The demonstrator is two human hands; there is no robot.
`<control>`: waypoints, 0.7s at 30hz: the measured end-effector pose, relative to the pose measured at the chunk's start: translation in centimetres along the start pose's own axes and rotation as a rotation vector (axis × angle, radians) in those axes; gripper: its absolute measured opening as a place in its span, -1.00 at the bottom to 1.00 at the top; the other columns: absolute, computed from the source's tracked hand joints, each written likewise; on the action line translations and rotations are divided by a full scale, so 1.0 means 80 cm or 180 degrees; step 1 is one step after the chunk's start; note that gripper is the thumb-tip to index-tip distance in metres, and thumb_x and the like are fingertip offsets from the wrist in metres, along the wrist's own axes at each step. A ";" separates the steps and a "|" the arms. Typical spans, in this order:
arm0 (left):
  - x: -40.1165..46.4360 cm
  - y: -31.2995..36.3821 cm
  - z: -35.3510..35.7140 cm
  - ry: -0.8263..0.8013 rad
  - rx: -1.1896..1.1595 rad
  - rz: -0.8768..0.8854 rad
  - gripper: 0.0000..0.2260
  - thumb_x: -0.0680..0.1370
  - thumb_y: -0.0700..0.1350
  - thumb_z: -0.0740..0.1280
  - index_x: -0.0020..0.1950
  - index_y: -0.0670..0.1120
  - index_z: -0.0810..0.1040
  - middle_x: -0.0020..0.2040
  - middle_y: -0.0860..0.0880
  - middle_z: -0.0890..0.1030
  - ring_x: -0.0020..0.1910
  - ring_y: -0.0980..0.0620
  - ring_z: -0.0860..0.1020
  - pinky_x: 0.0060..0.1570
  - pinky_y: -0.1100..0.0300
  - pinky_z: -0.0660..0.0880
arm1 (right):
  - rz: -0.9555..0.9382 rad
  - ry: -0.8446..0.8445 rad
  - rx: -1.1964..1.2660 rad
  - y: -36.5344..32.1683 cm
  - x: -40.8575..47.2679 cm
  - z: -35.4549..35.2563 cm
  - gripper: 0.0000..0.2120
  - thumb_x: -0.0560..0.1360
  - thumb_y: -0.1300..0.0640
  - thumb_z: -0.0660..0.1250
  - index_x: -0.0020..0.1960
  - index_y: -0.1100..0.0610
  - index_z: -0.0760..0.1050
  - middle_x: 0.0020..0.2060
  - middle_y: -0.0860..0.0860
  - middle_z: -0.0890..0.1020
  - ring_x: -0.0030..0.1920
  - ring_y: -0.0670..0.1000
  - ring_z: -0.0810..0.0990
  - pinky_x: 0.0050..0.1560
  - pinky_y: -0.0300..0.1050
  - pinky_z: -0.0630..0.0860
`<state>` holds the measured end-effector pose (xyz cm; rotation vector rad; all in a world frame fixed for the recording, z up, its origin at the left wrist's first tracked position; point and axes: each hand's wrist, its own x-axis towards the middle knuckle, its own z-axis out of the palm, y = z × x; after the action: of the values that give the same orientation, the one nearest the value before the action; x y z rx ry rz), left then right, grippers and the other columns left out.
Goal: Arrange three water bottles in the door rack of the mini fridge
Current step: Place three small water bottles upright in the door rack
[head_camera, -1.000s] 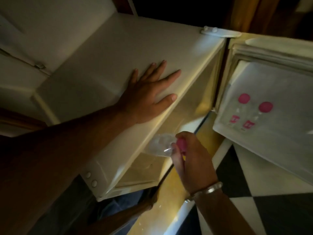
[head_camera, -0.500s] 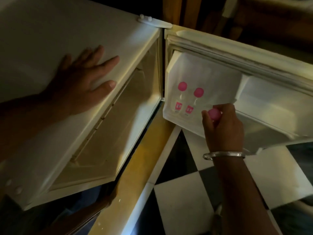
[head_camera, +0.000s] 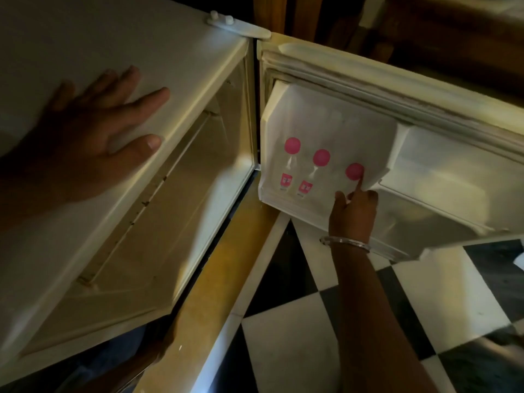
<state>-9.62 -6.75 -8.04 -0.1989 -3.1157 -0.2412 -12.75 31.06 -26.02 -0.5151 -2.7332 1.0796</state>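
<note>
Three clear water bottles with pink caps stand in a row in the door rack [head_camera: 286, 201] of the open mini fridge: the first bottle [head_camera: 292, 146], the second bottle [head_camera: 321, 158] and the third bottle [head_camera: 354, 171]. My right hand [head_camera: 353, 214] is just below the third bottle, index finger touching its cap, the other fingers curled and holding nothing. My left hand [head_camera: 96, 131] lies flat, fingers spread, on the white fridge top [head_camera: 127, 38].
The fridge's inner compartment [head_camera: 175, 199] stands open and looks bare. The door [head_camera: 425, 109] swings out to the right. Below are a yellow sill [head_camera: 226, 265] and a black-and-white checkered floor [head_camera: 297, 350]. Dark wooden furniture stands behind.
My right hand carried the third bottle from the fridge front to the door rack, set it beside the other two and let go. My left hand stayed on top.
</note>
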 end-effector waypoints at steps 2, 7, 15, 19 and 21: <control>0.000 -0.002 0.002 0.0024 0.0007 0.0003 -0.42 0.51 0.46 -0.06 0.53 0.43 0.03 0.65 0.08 0.04 0.60 0.03 0.00 0.48 -0.30 -0.05 | 0.0006 -0.0117 -0.0234 0.011 0.012 0.002 -0.63 0.54 0.11 0.32 0.20 0.37 0.44 0.11 0.34 0.47 0.14 0.30 0.46 0.21 0.06 0.37; -0.001 0.004 -0.001 0.0029 0.0017 -0.0015 -0.42 0.50 0.47 -0.09 0.53 0.44 0.02 0.65 0.09 0.02 0.59 0.06 -0.02 0.49 -0.26 -0.07 | 0.0017 -0.0641 0.0800 0.037 0.028 0.002 -0.50 0.53 0.21 0.31 0.43 0.17 0.26 0.08 0.04 0.49 0.07 -0.01 0.46 0.04 -0.25 0.36; -0.003 0.009 -0.002 0.0079 -0.0079 -0.0036 -0.45 0.51 0.39 0.00 0.52 0.44 0.04 0.65 0.09 0.04 0.58 0.12 -0.03 0.49 -0.24 -0.09 | -0.0127 -0.0637 0.0326 0.079 0.032 0.027 -0.72 0.47 0.10 0.41 0.09 0.15 0.41 -0.29 0.03 0.51 -0.31 -0.07 0.45 -0.19 -0.12 0.42; -0.004 0.011 -0.002 0.0077 -0.0093 -0.0028 -0.45 0.52 0.38 0.01 0.52 0.44 0.04 0.65 0.08 0.05 0.60 0.04 0.01 0.49 -0.25 -0.08 | 0.0046 -0.0611 0.0330 0.078 0.037 0.036 -0.61 0.45 0.03 0.42 0.18 0.13 0.38 -0.30 -0.01 0.50 -0.30 -0.07 0.48 -0.27 -0.21 0.34; -0.003 0.010 -0.002 0.0088 -0.0059 -0.0019 -0.45 0.52 0.38 0.01 0.52 0.44 0.04 0.65 0.07 0.06 0.60 0.02 0.02 0.49 -0.26 -0.06 | 0.0196 -0.0686 0.0321 0.079 0.042 0.038 -0.48 0.41 0.01 0.46 0.26 0.11 0.32 -0.22 0.04 0.54 -0.24 0.02 0.51 -0.17 -0.14 0.37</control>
<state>-9.26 -6.01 -7.73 -0.1851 -3.0882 -0.2704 -15.10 34.66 -32.49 -0.4976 -2.8408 1.3538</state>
